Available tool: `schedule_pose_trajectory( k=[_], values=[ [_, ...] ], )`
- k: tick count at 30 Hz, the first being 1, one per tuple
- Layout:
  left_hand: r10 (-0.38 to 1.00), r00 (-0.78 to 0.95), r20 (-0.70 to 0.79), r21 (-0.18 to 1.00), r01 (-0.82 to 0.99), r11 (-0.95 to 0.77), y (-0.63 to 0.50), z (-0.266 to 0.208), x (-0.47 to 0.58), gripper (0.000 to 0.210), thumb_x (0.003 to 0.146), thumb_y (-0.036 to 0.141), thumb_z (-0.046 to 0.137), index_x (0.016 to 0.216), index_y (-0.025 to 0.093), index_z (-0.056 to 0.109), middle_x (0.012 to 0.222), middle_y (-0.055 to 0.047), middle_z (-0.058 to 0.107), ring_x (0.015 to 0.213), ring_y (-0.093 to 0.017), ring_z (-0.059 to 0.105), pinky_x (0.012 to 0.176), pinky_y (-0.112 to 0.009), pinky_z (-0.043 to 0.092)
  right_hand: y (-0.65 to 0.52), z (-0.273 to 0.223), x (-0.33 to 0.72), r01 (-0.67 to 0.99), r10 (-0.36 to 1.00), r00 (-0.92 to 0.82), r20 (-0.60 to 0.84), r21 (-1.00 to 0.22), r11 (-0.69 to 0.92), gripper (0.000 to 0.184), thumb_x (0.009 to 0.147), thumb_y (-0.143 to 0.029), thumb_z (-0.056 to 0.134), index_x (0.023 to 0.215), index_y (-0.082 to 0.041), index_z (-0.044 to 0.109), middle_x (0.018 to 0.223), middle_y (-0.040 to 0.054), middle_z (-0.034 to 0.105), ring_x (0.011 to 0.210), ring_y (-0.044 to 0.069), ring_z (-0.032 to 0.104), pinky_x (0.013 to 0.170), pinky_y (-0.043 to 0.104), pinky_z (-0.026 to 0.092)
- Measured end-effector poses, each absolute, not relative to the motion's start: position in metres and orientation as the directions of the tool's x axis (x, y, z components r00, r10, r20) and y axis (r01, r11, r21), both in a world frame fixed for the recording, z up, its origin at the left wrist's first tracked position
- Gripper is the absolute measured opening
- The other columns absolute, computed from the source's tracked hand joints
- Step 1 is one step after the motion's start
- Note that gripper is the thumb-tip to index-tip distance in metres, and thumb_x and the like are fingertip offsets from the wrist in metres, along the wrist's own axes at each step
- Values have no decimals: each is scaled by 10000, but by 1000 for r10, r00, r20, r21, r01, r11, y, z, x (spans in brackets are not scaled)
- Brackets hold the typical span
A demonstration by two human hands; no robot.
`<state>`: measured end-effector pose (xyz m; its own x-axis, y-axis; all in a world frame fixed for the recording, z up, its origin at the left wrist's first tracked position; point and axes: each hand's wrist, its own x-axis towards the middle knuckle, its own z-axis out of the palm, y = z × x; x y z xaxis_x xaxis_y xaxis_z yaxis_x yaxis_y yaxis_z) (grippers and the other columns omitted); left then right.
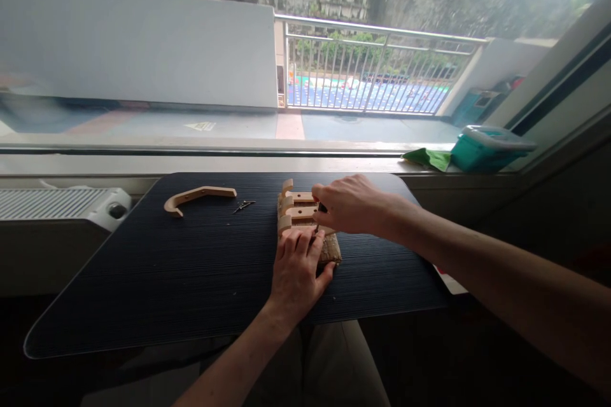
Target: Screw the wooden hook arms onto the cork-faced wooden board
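A rough brown board lies on the dark table, with several pale curved wooden hooks set side by side across it. My right hand is closed around a screwdriver with a dark and red handle, its shaft pointing down at the nearest hook. Below it, my left hand grips that hook and the board's near end, fingers over the top and thumb along the lower edge. The screw under the tip is hidden by my fingers. To the left, a loose wooden hook lies near several small screws.
The dark table has rounded corners and stands against a window sill. On the sill are a teal box and a green cloth. A white radiator is at the left. A white and red item shows beneath my right forearm.
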<state>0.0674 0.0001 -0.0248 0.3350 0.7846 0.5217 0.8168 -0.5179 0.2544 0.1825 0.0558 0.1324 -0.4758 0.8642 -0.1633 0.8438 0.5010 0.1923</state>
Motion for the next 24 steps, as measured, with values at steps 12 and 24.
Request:
schedule_pose_trajectory(
  k=[12, 24],
  values=[
    [803, 331, 496, 296, 804, -515, 4, -28, 67, 491, 812, 405, 521, 1251, 186, 498, 1266, -81, 501, 1170, -269, 393, 1040, -437, 279, 68, 122, 196, 808, 810, -561, -173, 100, 581, 229, 850, -241, 401, 863, -160, 615, 827, 76, 678, 734, 176, 609, 552, 263, 306],
    [799, 334, 500, 273, 815, -511, 3, -26, 69, 496, 794, 393, 547, 1242, 185, 503, 1245, -92, 508, 1151, -265, 411, 1033, -439, 295, 67, 124, 199, 880, 895, -420, -147, 172, 442, 371, 836, -424, 386, 936, -159, 626, 748, 99, 671, 677, 207, 611, 530, 272, 312]
  ],
)
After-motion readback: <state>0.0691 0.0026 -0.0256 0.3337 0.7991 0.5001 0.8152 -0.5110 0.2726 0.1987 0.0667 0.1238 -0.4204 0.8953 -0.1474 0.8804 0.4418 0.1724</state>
